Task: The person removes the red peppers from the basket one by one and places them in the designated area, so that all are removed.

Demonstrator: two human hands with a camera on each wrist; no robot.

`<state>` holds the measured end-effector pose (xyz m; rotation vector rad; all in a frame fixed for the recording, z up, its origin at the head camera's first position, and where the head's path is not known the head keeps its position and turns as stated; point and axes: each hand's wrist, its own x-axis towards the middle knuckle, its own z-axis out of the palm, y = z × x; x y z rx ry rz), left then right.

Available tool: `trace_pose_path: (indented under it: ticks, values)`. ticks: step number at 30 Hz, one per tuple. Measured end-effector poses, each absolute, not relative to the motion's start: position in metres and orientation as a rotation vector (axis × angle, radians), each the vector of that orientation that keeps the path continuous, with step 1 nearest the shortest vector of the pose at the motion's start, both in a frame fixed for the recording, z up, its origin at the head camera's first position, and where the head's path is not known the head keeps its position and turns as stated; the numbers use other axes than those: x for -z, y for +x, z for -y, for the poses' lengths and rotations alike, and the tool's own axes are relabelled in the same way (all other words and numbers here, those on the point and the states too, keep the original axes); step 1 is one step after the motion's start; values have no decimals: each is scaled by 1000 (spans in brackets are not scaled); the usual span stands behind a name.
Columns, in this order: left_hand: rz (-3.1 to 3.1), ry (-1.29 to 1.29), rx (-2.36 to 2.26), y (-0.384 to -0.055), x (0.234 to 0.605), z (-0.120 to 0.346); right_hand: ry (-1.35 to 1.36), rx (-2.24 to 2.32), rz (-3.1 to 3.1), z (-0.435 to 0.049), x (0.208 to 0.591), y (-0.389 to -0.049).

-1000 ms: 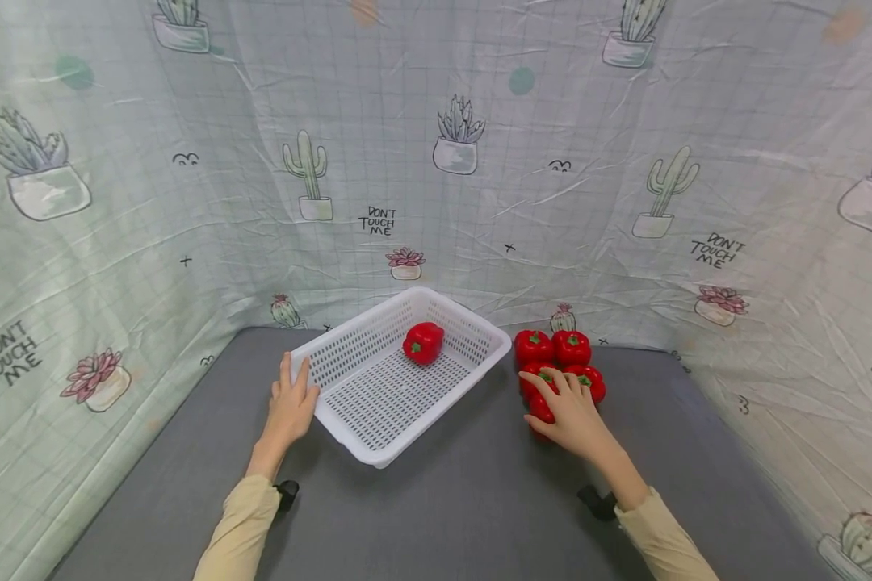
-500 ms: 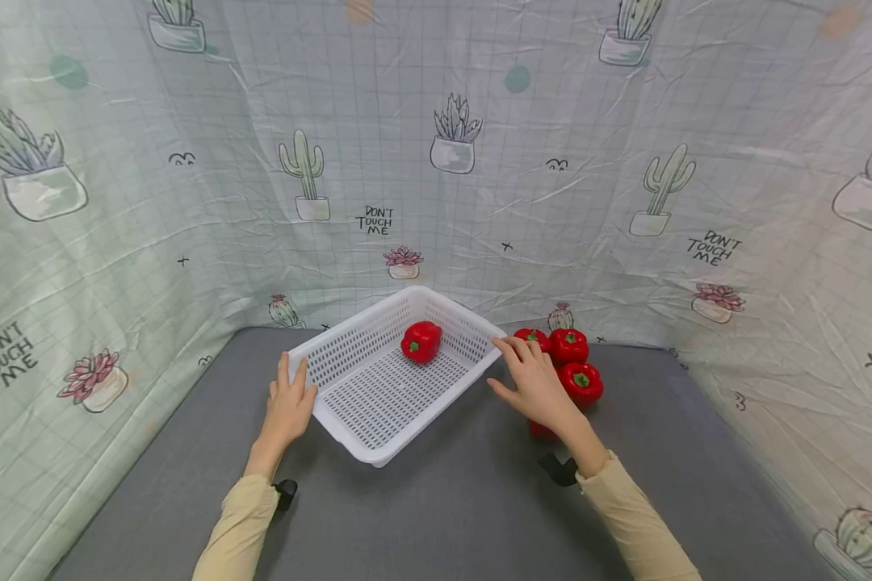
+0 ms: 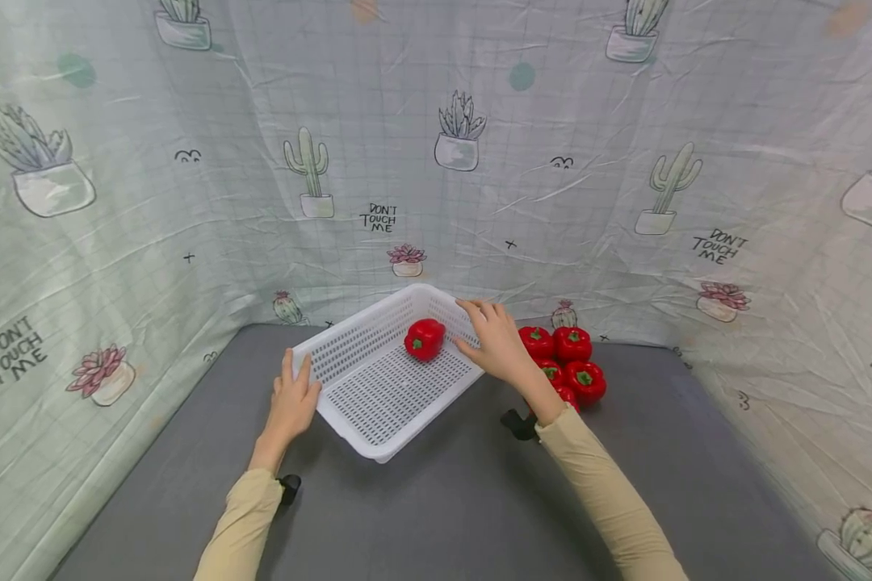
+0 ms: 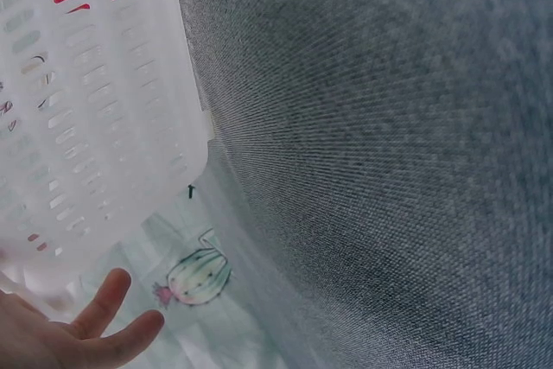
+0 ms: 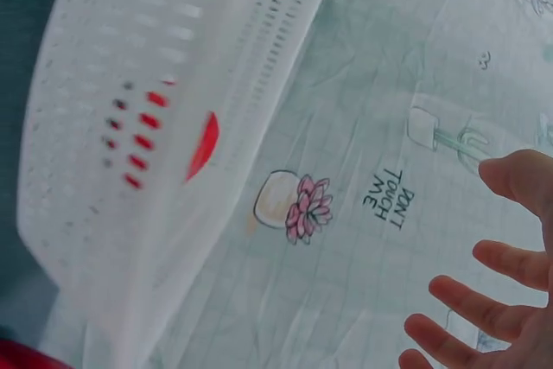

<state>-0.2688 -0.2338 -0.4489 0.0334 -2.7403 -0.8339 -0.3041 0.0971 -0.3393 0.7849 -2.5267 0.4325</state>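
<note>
A white perforated plastic basket (image 3: 366, 442) sits tilted to the view on the grey table, with one red bell pepper (image 3: 425, 339) inside toward its far end. At the basket's left corner is my left hand (image 3: 291, 407), its fingers spread against the rim; the left wrist view shows two extended fingers (image 4: 130, 339) just beyond the basket wall. Over the right rim hovers my right hand (image 3: 500, 343), fingers spread, holding nothing. In the right wrist view its fingers (image 5: 467, 304) stand apart from the basket (image 5: 86, 41).
To the right of the basket, several more red bell peppers (image 3: 584, 381) stand in a cluster, partly behind my right forearm. A pale curtain (image 3: 378, 105) printed with potted cacti hangs behind and along both sides of the grey table (image 3: 421, 516).
My right hand has left the pepper cluster and moved left, away from it, to above the basket's right rim, with nothing in it. My left hand and the basket stay put.
</note>
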Motion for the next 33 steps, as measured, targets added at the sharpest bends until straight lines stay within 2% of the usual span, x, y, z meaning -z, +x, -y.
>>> trace_pose_path:
  ticks: [15, 26, 33]
  values:
    - [2748, 22, 826, -269, 448, 235, 655, -547, 2565, -45, 319, -357]
    - [2730, 14, 836, -270, 449, 234, 408, -694, 2633, -15, 352, -397]
    - [2709, 27, 833, -268, 451, 235, 299, -681, 2668, -1, 374, -408]
